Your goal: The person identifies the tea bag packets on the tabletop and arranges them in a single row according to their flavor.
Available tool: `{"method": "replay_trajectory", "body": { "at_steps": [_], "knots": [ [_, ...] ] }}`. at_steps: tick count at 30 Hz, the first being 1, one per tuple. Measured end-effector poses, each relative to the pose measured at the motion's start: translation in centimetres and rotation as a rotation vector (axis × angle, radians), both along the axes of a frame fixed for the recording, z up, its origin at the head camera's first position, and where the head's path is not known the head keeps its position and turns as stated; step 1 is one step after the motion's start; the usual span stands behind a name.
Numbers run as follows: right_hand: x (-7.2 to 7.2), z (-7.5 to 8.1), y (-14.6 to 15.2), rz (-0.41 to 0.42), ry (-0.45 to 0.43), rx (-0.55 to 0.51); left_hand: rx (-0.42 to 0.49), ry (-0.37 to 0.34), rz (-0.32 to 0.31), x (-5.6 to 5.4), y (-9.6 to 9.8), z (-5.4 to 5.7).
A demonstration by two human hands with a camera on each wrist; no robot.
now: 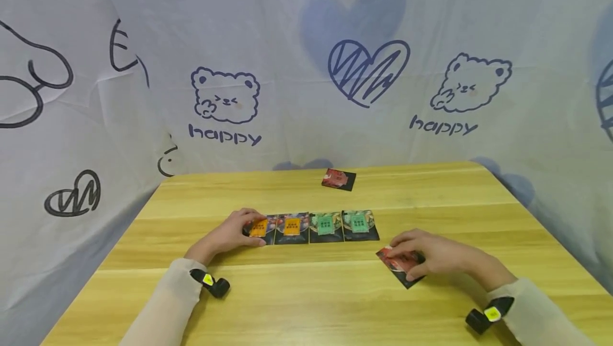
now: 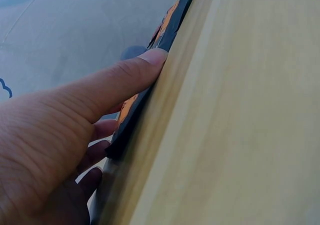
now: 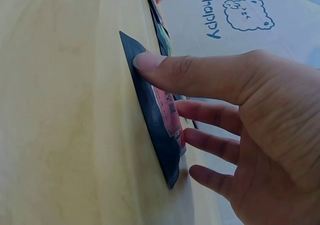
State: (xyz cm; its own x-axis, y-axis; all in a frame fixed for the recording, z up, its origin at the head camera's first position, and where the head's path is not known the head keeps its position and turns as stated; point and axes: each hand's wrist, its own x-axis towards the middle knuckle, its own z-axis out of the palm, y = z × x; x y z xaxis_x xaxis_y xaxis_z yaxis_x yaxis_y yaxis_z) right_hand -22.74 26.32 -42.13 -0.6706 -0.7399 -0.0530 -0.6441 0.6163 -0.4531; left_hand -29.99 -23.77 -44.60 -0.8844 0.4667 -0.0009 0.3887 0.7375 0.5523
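Four flat black food packets lie edge to edge in a row. My left hand (image 1: 229, 233) holds the leftmost orange-label packet (image 1: 259, 227), thumb at its near edge and fingers over its far left side. Beside it come another orange-label packet (image 1: 292, 226) and two packets with green labels, one in the middle (image 1: 326, 225) and one at the right end (image 1: 360, 223). To the right and nearer, my right hand (image 1: 433, 253) grips a red-label packet (image 1: 396, 267) set at a slant. In the right wrist view its thumb (image 3: 150, 62) presses the dark near border, with fingertips along the opposite side.
Near the back edge of the wooden table (image 1: 287, 303) lies another red-label packet (image 1: 337, 179), slightly turned. A pale cloth (image 1: 297, 96) with drawn bears and hearts hangs behind the table and along its left side.
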Motion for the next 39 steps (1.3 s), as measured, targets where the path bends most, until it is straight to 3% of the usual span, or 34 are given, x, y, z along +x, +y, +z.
{"method": "replay_trajectory", "body": {
  "at_steps": [14,27,39],
  "knots": [
    [-0.1,0.0,0.4,0.001,0.017,0.011,-0.001,0.014,-0.009,0.0,-0.1,-0.3],
    [-0.5,0.6,0.8,-0.047,0.026,0.04,0.009,0.009,0.004,0.0,0.1,-0.2],
    [-0.9,-0.3,1.1,-0.057,0.053,0.033,0.008,0.018,-0.007,0.1,0.1,-0.1]
  ]
}}
